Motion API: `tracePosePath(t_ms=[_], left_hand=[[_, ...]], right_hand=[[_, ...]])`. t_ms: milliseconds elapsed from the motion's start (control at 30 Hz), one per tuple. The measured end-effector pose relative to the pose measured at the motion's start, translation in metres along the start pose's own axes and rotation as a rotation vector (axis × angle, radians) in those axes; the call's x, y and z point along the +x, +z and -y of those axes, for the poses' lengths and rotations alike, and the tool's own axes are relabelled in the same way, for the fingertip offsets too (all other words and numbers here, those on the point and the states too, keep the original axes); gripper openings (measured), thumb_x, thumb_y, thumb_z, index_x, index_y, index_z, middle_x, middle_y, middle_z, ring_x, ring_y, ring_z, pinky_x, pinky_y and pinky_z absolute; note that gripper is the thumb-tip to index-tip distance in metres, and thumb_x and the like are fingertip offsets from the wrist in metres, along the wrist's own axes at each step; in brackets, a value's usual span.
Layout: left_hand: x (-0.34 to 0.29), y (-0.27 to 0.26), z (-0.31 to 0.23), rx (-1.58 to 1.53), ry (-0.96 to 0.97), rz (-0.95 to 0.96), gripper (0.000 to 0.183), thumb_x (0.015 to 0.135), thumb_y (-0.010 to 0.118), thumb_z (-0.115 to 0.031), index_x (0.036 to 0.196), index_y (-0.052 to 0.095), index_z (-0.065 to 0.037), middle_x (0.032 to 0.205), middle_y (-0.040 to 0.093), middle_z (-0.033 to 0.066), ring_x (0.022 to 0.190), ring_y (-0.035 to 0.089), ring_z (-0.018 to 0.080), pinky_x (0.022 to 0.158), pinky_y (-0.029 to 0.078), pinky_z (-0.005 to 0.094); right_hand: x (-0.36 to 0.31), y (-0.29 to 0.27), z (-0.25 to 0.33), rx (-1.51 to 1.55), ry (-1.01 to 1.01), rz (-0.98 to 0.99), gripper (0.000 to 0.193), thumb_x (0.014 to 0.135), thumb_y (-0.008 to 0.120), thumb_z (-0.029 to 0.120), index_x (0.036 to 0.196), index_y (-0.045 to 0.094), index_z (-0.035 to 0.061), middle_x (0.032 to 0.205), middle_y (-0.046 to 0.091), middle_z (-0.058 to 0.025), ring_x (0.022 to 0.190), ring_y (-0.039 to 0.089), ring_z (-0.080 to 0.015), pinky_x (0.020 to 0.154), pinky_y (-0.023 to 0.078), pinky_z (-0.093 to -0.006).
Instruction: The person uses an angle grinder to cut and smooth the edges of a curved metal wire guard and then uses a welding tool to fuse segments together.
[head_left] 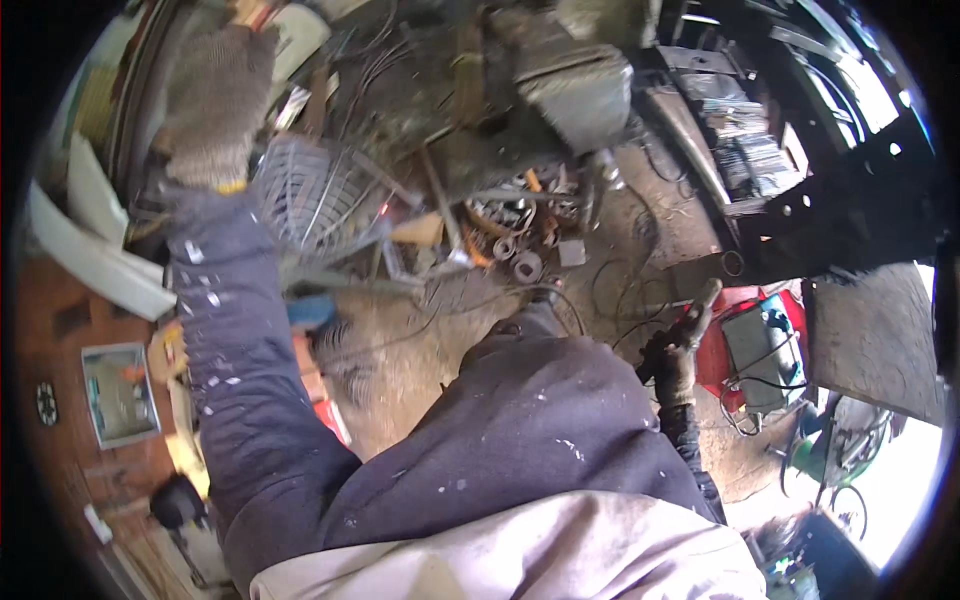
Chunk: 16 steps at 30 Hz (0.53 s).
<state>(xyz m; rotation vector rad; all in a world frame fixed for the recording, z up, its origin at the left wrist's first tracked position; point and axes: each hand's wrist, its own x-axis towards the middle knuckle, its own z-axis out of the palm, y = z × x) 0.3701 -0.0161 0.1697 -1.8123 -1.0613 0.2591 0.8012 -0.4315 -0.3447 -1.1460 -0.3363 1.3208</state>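
My left hand (220,100), in a grey-brown knit work glove, reaches far out at the upper left, its arm stretched in a dark, paint-flecked sleeve. The fingertips meet a pale rounded piece (298,38) and a small orange-brown item near the picture's edge. Blur hides whether the hand grips either one. Low at my right side, my right hand (680,350) wears a dirty dark-palmed glove. Its fingers are extended, with nothing visible in them. Beside it sits a grey box with cables (765,350) on something red.
A wire fan guard (310,190) stands below my left hand. Metal scraps and rings (525,250) lie heaped on the floor ahead, with loose cables around. A stack of thin rods or sheets (745,135) is at the far right. A square mirror-like panel (120,395) is at left.
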Motion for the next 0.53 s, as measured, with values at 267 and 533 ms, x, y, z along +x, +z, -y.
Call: tracePosePath(t_ms=[267,533], left_hand=[[-0.228,-0.064,-0.171,-1.699,-0.438,0.114,0.044,0.105,0.061,-0.022,0.139,0.057,0.006,0.117,0.069,0.0199,0.102,0.068,0.0274,0.092,0.052,0.0335],[-0.238,-0.078,-0.211,-1.489,-0.113,0.723,0.037,0.105,0.063,-0.021,0.136,0.064,0.0,0.119,0.075,0.0159,0.101,0.075,0.024,0.087,0.055,0.0262]], right_hand=[[-0.041,0.061,0.062,0.388,0.102,0.282,0.065,0.092,0.07,0.021,0.149,0.044,0.0044,0.131,0.063,-0.0154,0.125,0.061,-0.0349,0.108,0.049,-0.0571],[-0.066,0.118,0.067,0.235,0.086,0.493,0.06,0.091,0.071,0.022,0.144,0.05,0.0056,0.127,0.066,-0.0098,0.113,0.065,-0.0273,0.107,0.049,-0.05]])
